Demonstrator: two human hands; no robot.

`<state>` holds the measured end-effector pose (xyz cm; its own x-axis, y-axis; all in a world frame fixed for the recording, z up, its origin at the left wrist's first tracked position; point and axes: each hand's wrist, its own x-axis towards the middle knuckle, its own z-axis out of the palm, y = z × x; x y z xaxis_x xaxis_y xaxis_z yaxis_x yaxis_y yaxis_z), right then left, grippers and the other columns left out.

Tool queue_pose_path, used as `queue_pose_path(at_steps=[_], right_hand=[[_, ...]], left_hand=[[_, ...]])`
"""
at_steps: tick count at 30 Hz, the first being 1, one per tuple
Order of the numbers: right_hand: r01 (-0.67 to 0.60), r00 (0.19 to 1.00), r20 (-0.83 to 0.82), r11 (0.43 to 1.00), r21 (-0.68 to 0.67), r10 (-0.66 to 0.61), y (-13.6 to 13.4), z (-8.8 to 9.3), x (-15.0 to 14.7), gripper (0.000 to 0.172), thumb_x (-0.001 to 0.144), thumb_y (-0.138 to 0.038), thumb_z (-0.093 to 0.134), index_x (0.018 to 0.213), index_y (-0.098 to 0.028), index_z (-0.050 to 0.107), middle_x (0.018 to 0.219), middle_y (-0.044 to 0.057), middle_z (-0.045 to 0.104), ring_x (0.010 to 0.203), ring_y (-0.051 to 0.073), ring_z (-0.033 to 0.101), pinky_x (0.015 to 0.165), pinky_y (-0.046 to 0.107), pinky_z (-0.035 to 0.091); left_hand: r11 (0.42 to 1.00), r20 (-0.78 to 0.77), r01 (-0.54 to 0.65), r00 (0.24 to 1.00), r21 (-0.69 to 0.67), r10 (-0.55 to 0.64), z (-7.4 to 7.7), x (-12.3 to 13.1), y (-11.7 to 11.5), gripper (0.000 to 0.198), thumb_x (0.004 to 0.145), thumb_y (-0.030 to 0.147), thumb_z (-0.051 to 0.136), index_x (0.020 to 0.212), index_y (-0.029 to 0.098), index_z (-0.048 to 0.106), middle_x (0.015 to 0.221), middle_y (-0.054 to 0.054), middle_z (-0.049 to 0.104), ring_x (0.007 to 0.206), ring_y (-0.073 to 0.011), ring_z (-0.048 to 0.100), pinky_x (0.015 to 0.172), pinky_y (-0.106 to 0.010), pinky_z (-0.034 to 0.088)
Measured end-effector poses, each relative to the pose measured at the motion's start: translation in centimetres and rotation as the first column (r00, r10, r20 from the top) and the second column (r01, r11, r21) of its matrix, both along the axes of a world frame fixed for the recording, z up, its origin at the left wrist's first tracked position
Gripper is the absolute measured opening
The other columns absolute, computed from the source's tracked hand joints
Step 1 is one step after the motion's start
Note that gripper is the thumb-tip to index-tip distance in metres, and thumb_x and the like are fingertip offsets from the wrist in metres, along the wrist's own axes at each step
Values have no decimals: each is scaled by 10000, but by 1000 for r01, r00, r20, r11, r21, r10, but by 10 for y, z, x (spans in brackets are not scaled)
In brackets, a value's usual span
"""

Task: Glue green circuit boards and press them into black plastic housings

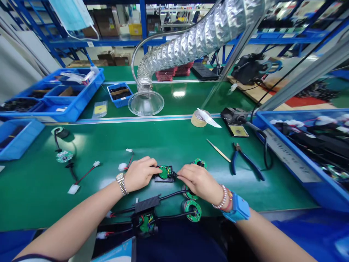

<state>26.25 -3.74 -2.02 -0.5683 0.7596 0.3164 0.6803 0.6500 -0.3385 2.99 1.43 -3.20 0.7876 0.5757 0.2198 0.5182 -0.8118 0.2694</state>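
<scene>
My left hand (140, 173) and my right hand (198, 181) meet over a small black box (163, 178) on the green mat. A round green circuit board (164, 172) sits in the box. My left fingers pinch the board's left edge. My right fingers pinch a black cable end (173, 175) at its right side. Ring-shaped green boards (192, 211) lie under and near my right wrist, joined by black cables to a black ribbed box (147, 204).
Blue pliers (247, 162), a thin wooden stick (218, 150) and a tape roll (198, 118) lie to the right. A soldering iron stand (234, 118) and a blue parts bin (294, 160) sit beyond. Wired boards (64, 156) lie left. A clear fume funnel (146, 102) stands behind.
</scene>
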Motion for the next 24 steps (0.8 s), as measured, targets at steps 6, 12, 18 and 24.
queue_pose_path(at_steps=[6, 12, 18, 24], right_hand=[[8, 992, 122, 999, -45, -2, 1, -2, -3, 158, 871, -159, 447, 787, -140, 579, 674, 36, 581, 615, 138, 515, 606, 257, 370], [22, 976, 219, 994, -105, 2, 3, 1, -8, 113, 852, -161, 485, 777, -141, 567, 676, 26, 577, 603, 138, 506, 599, 257, 355], [97, 947, 318, 982, -162, -41, 4, 7, -12, 137, 832, -109, 471, 717, -156, 528, 664, 15, 533, 604, 134, 484, 587, 248, 351], [72, 965, 262, 978, -198, -18, 7, 7, -11, 143, 837, -78, 417, 797, -150, 534, 729, 26, 532, 630, 122, 499, 595, 236, 373]], left_hand=[[999, -227, 28, 973, -25, -33, 8, 5, 4, 337, 815, 101, 406, 932, 296, 654, 846, -2, 571, 745, -143, 494, 543, -238, 373], [993, -357, 94, 927, -75, -114, 21, 13, 13, 287, 793, 135, 444, 905, 301, 650, 844, 5, 569, 746, -144, 495, 518, -246, 342], [967, -353, 253, 902, -31, -248, 21, 11, 7, 195, 790, 237, 452, 850, 216, 637, 1108, 19, 564, 760, -170, 465, 534, -286, 366], [953, -285, 304, 914, 6, -290, 5, 0, 3, 323, 850, 412, 428, 1110, 262, 547, 1254, 20, 501, 854, -190, 458, 600, -290, 401]])
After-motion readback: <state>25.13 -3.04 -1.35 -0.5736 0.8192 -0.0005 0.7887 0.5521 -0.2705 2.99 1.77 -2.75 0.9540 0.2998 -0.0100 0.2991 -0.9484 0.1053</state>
